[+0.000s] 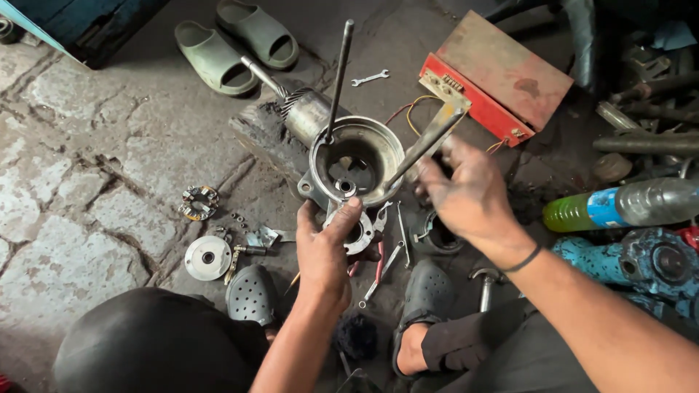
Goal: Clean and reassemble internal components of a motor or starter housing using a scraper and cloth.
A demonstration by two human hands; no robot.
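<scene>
The left hand point(325, 244) grips the heavy, rigid motor housing point(355, 161) by its flange while the right hand point(466, 193) clasps a flat steel bar point(431, 138).

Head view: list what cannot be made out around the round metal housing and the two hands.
- Housing: its floor is in shadow; parts inside are unclear.
- Right hand: motion-blurred, so its grip on the flat bar is unclear.
- Left hand: its palm side is hidden by its own back; the bracket is partly covered.
- Small nuts on the floor: too small to tell apart.
- Blue casting: cut off by the right edge.
</scene>
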